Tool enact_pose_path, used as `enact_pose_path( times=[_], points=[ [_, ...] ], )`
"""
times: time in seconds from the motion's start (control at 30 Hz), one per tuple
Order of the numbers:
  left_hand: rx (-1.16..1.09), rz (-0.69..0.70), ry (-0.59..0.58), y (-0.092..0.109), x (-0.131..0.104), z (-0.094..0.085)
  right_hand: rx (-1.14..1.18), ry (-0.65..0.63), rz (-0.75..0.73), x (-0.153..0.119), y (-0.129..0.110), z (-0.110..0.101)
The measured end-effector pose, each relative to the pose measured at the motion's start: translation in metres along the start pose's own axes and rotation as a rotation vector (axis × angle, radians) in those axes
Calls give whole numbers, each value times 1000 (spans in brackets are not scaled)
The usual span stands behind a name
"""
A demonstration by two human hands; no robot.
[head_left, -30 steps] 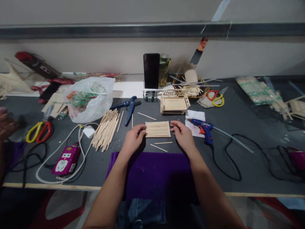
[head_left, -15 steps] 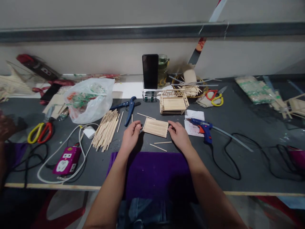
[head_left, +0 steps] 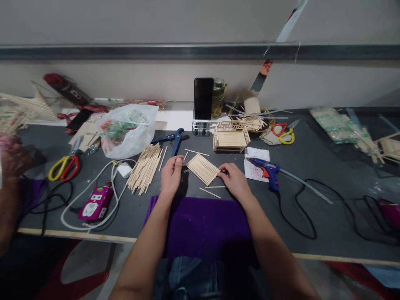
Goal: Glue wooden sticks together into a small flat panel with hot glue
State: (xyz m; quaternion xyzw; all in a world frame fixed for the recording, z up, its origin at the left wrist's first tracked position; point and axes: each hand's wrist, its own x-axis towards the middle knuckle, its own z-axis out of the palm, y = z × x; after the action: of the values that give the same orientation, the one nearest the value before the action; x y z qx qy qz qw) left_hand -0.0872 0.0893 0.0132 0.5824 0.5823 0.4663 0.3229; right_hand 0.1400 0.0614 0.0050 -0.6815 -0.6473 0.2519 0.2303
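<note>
Head view: stick panel [head_left: 203, 170] lies on the table [head_left: 303, 156] between hands, long axis slanting far-left to near-right; right hand [head_left: 235, 179] nearer, fingertips at its right corner, left hand [head_left: 170, 177] just off it, finger closure of both unclear.

Bare hands [head_left: 171, 177], bare forearms [head_left: 149, 246]; blue denim [head_left: 179, 273] clothing

Light is rather dim; purple cloth [head_left: 200, 225] has dark shadow approx. 5 o'clock; pic slightly soft, esp. 9 o'clock.
</note>
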Motion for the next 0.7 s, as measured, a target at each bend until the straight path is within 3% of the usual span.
enact_pose_path(
  times=[0.23,0.37,0.53,0.7],
  points=[
    [-152,-105,95,-1,3,-3,-75,-64,-80,-7,-9,5],
    [-244,-121,156,-2,6,-5,21,-81,-150,-8,-15,4],
    [-169,-41,226,-3,7,-7,3,66,-222,13,-21,-6],
    [-177,-31,267,-2,6,-6,-304,33,-290,42,-43,0]
  ],
)
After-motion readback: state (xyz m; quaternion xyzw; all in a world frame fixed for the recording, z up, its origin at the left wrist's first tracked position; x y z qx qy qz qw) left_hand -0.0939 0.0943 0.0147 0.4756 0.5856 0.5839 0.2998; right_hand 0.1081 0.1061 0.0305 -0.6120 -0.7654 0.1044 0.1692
